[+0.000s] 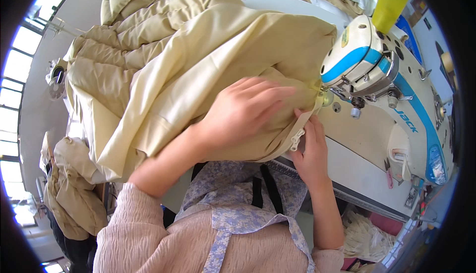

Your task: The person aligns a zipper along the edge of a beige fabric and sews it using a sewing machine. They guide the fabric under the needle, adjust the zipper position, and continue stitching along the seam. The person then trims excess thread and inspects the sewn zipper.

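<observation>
Cream quilted jacket fabric (198, 60) is heaped over the surface (367, 174) and fed toward the presser foot (325, 97) of the white-and-blue sewing machine (386, 89). The left hand (243, 112) is laid flat, fingers spread, on the fabric just beside the foot. The right hand (310, 149) is held with the fingertips pinching the zipper tape edge (297, 136) close to the foot. For a clean seam, the tape should be kept aligned with the fabric edge, tension kept even, bulk held left, and fingers kept clear of the needle.
</observation>
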Demonstrator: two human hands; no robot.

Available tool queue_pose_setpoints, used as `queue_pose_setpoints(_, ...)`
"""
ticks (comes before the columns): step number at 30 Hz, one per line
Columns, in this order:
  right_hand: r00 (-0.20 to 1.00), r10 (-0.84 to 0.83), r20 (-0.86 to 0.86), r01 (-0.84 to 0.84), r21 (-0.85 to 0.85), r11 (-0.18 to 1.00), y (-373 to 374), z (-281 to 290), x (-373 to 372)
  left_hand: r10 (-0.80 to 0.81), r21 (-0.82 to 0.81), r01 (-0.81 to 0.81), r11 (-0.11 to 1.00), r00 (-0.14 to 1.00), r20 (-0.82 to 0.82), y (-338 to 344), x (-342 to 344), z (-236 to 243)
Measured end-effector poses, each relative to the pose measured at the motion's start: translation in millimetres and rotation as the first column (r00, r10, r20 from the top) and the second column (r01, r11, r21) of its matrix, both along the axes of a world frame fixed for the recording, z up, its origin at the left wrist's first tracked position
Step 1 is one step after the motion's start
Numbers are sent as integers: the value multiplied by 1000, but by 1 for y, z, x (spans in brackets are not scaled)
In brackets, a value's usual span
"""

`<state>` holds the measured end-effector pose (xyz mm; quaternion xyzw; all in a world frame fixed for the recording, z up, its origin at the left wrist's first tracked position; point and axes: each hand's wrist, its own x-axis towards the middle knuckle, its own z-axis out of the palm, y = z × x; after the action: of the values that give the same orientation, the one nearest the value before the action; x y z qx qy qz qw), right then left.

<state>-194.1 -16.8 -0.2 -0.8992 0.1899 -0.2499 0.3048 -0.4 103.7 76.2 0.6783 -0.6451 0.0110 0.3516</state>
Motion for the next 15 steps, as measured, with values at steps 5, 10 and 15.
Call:
queue_pose_setpoints(5,999,47,18,-38,-344,938,42,-2,19,454,489,55,871,293,-841,218,-32,-55)
queue_pose_setpoints(10,960,241,141,-127,-548,827,84,-1,47,359,614,-459,642,-528,-770,398,-33,-169)
queue_pose_setpoints(15,906,308,290,-76,-605,793,87,25,62,-13,180,-739,649,-247,-969,444,4,-189)
